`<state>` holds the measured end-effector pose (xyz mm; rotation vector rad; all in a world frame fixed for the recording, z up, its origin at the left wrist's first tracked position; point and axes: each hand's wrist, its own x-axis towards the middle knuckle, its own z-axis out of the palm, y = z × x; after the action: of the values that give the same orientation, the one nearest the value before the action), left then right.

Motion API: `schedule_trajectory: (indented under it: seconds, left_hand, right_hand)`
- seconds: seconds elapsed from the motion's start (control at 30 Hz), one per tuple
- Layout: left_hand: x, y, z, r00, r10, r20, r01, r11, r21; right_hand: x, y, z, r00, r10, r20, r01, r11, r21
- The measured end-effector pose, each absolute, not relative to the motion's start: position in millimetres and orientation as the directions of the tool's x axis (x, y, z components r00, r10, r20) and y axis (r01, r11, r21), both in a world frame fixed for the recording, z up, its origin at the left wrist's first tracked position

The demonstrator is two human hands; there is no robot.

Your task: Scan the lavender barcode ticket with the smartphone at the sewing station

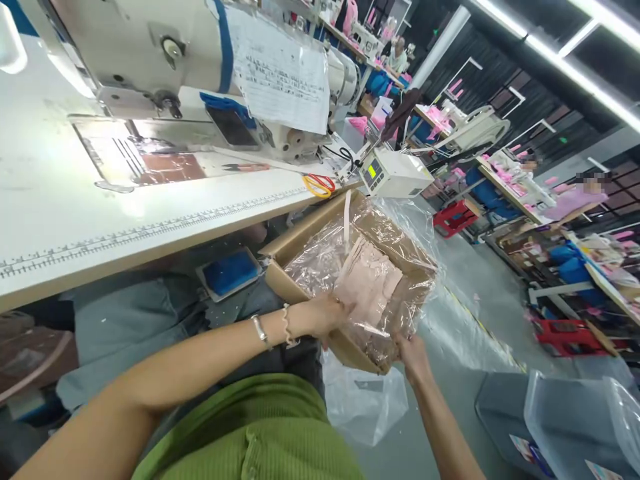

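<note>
A cardboard box (287,283) lined with a clear plastic bag (320,263) is tilted toward me in front of my lap. Inside it lies a stack of pale pink fabric pieces (370,277). My left hand (327,317) is closed over the box's near rim, its fingers by the fabric. At the near right corner, my right hand (413,353) grips the box edge and the plastic there. The fingertips of both hands are partly hidden.
A sewing machine (135,47) stands on the white table (60,220) at the left, with yellow- and red-handled scissors (320,185) by the edge. A control box (395,172) sits behind. Grey bins (575,413) stand at the lower right. Co-workers sit farther back.
</note>
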<state>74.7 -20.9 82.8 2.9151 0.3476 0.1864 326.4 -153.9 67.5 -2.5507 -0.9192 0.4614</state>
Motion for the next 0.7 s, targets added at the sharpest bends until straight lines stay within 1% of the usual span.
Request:
schedule_trajectory:
  seconds: [0.1, 0.17, 0.27, 0.33, 0.43, 0.47, 0.5, 0.53, 0.57, 0.6, 0.63, 0.67, 0.7]
  left_hand:
    - [48.9, -30.7, 81.7, 0.94, 0.306, 0.153, 0.276, -0.942, 0.189]
    - [35.2, -33.2, 79.9, 0.93, 0.319, 0.182, 0.285, -0.94, 0.188]
    - [20.2, -31.3, 71.5, 0.911, 0.33, 0.249, 0.27, -0.931, 0.245]
    - [10.9, -29.0, 62.8, 0.89, 0.363, 0.276, 0.284, -0.915, 0.288]
    - [-3.8, -28.4, 51.1, 0.863, 0.426, 0.271, 0.341, -0.887, 0.31]
    - [-8.0, -29.3, 48.5, 0.855, 0.441, 0.273, 0.353, -0.88, 0.318]
    - [-11.3, -30.6, 46.8, 0.848, 0.451, 0.277, 0.358, -0.875, 0.327]
    - [-13.7, -32.3, 45.7, 0.842, 0.459, 0.283, 0.362, -0.87, 0.335]
    - [-15.0, -34.0, 45.0, 0.837, 0.464, 0.289, 0.363, -0.867, 0.342]
    - [-15.5, -35.9, 44.6, 0.833, 0.468, 0.296, 0.363, -0.865, 0.348]
    - [-15.2, -37.7, 44.2, 0.829, 0.47, 0.302, 0.362, -0.863, 0.351]
    - [-14.6, -39.3, 43.6, 0.827, 0.471, 0.307, 0.36, -0.863, 0.354]
    - [-13.9, -40.8, 42.9, 0.825, 0.471, 0.313, 0.358, -0.863, 0.356]
  right_hand:
    - [313.2, -155.2, 82.0, 0.712, 0.673, -0.2, 0.536, -0.705, -0.465]
    - [302.3, -154.7, 90.7, 0.691, 0.691, -0.211, 0.554, -0.695, -0.459]
    - [286.5, -155.5, 100.4, 0.647, 0.729, -0.224, 0.601, -0.668, -0.438]
    - [279.2, -159.5, 107.3, 0.601, 0.76, -0.249, 0.668, -0.648, -0.365]
    - [276.5, -171.5, 128.7, 0.533, 0.799, -0.279, 0.778, -0.592, -0.209]
    - [277.4, -175.9, 139.6, 0.53, 0.799, -0.284, 0.799, -0.583, -0.148]
    - [278.5, -179.4, 151.4, 0.545, 0.798, -0.258, 0.81, -0.581, -0.086]
    - [279.4, -181.5, 163.1, 0.568, 0.805, -0.173, 0.813, -0.581, -0.033]
    - [279.6, -181.6, 173.6, 0.567, 0.824, -0.017, 0.824, -0.567, 0.008]
    - [278.7, -179.3, 181.9, 0.507, 0.84, 0.192, 0.853, -0.522, 0.031]
    - [276.5, -174.5, 187.3, 0.377, 0.835, 0.4, 0.901, -0.431, 0.051]
    - [273.1, -167.6, 189.8, 0.2, 0.811, 0.55, 0.953, -0.292, 0.084]
    - [268.6, -159.4, 189.8, 0.018, 0.795, 0.606, 0.982, -0.127, 0.138]
